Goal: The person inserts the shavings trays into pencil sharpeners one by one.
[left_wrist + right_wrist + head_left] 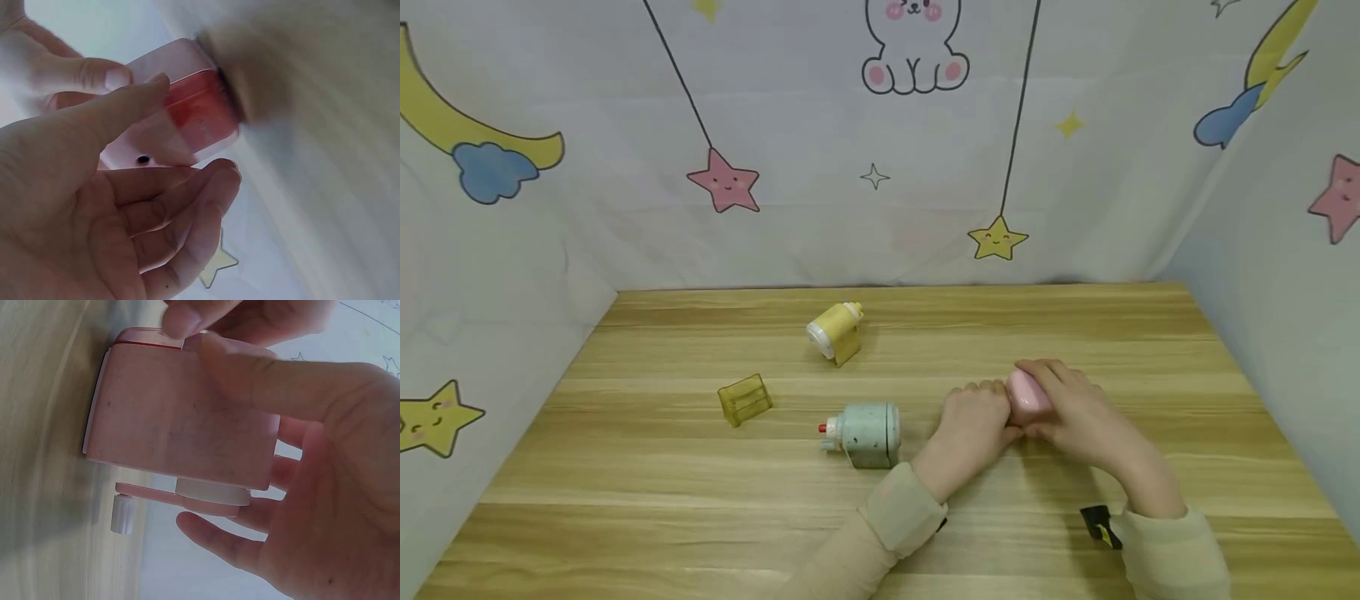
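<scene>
Both hands hold a pink crank pencil sharpener [1027, 398] low over the right half of the table. My right hand [1078, 417] grips its body, thumb [262, 378] on the near side and fingers behind. My left hand [973, 425] meets it from the other side. In the left wrist view, the left thumb lies against the side by the translucent red drawer [200, 115], with the curled fingers under the body. The crank arm [156, 495] and its grey knob [122, 514] stick out below in the right wrist view.
A teal pencil sharpener [868, 435] lies left of my left hand. Farther back stands a yellow pencil sharpener [837, 332], and a loose translucent yellow drawer [745, 400] rests to its left. Printed white cloth [820, 233] rises behind the wooden table [662, 500].
</scene>
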A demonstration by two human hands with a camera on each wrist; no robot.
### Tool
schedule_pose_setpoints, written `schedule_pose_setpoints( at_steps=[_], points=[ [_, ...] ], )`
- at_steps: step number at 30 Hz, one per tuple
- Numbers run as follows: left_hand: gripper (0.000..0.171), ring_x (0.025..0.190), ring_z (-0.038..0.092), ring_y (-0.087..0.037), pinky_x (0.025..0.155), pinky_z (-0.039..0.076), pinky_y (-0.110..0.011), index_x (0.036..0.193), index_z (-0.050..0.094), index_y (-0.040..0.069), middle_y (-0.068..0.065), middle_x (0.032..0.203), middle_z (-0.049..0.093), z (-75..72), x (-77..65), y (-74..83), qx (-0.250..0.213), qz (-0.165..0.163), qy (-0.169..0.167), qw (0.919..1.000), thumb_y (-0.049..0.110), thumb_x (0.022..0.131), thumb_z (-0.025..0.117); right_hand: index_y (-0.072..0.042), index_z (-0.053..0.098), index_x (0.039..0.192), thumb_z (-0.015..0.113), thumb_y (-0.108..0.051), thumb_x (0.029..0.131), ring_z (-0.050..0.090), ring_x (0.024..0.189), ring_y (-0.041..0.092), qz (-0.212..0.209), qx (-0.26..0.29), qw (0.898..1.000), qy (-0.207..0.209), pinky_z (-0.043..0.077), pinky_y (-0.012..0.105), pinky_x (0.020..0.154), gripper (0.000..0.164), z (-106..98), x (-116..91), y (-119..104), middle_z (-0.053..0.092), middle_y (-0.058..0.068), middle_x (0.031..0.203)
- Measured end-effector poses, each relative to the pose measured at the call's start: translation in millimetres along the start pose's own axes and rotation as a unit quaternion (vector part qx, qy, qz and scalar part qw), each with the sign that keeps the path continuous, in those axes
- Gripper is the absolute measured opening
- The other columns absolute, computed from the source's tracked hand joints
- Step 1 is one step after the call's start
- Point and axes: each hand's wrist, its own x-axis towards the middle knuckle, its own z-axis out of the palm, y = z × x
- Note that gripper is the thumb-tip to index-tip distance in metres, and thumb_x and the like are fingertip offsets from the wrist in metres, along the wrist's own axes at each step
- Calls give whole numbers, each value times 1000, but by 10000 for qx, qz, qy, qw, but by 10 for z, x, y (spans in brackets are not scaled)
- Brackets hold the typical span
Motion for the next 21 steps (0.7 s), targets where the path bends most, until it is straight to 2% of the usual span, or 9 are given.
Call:
schedule_pose_setpoints(
  at_steps=[3, 7, 13, 17, 21],
  points=[
    [45, 63, 52, -11, 47, 42, -24, 95, 60, 12, 4, 79, 61, -54, -14, -9, -88, -67, 158, 9998, 53, 77, 60, -10, 37, 134, 74, -18, 72, 39, 110, 41, 60, 70, 9999, -64, 36, 66, 86, 73, -26, -8, -26, 43, 23, 129],
    [48, 63, 52, -12, 48, 44, -24, 100, 60, 9, 2, 79, 61, -145, -41, -18, -136, -218, 372, 9990, 51, 77, 62, -14, 35, 136, 73, -23, 73, 31, 118, 44, 33, 129, 9999, 51, 30, 71, 87, 74, -45, -13, -44, 36, 24, 136],
    [58, 69, 54, -14, 53, 49, -26, 117, 56, 7, -1, 90, 63, -307, -138, -84, -304, -241, 700, 9968, 49, 78, 62, -13, 39, 134, 73, -14, 71, 32, 120, 40, -368, 60, 9983, 454, 26, 69, 92, 71, -70, -10, -94, 38, 23, 136],
    [59, 75, 55, -17, 58, 50, -29, 122, 53, 8, -2, 99, 63, -424, -219, -153, -392, -246, 724, 9963, 48, 79, 61, -13, 40, 134, 70, -6, 72, 33, 120, 37, -494, 16, 9975, 506, 28, 67, 92, 70, -88, 11, -159, 40, 19, 135],
    [63, 81, 54, -17, 61, 49, -29, 127, 50, 10, -2, 106, 61, -498, -270, -183, -290, -115, 841, 9960, 50, 79, 61, -11, 39, 133, 69, -3, 73, 34, 119, 37, -662, -46, 9962, 558, 29, 67, 92, 68, -137, 62, -210, 41, 20, 134]
  ],
)
